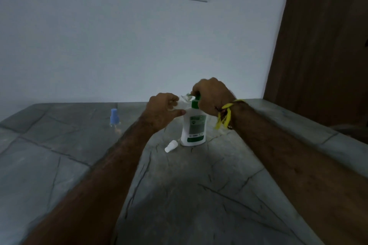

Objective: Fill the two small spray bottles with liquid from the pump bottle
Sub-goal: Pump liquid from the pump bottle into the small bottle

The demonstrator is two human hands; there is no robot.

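My left grip [162, 108] holds a clear spray bottle [184, 101] upright, its mouth just beside and under the spout of the pump bottle [193, 128], which stands on the table [199, 185]. My right grip [212, 95] is curled over the pump head, apparently ready to press down. The white cap [170, 146] lies beside the base; the second, blue-capped bottle [114, 118] stands well to the left.

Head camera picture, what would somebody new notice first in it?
Both hands meet mid-frame at the white pump bottle on the grey stone counter: the right hand grips its green pump, the left hand holds a small clear bottle by the nozzle. A white spray cap lies at its base; a blue-capped spray bottle stands left.
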